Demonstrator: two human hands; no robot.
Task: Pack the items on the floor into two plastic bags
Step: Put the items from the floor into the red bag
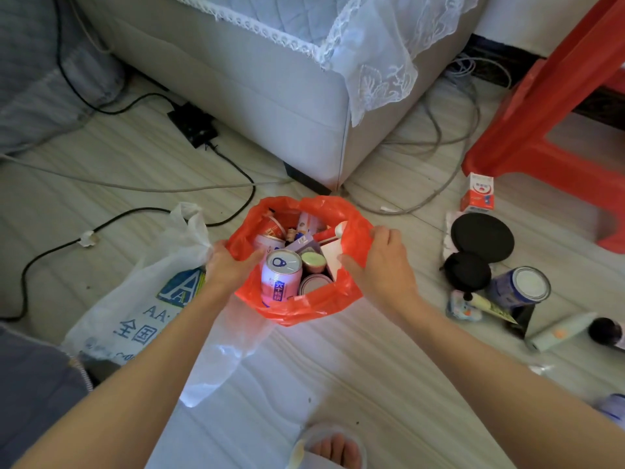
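Head view: left hand [227, 265] and right hand [378, 257] grip the full red bag's [297, 308] rim.

Two plastic bags, one red [297, 309] and one white [135, 299], two black round cases [482, 236], one red stool [548, 106].

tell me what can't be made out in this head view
- Lower contents of the red bag: hidden by the pink can and boxes on top.
- Print on the white bag: partly covered by the left hand.
- Dark bottle: cut off by the right edge.
- Label of the small carton: too small to read.
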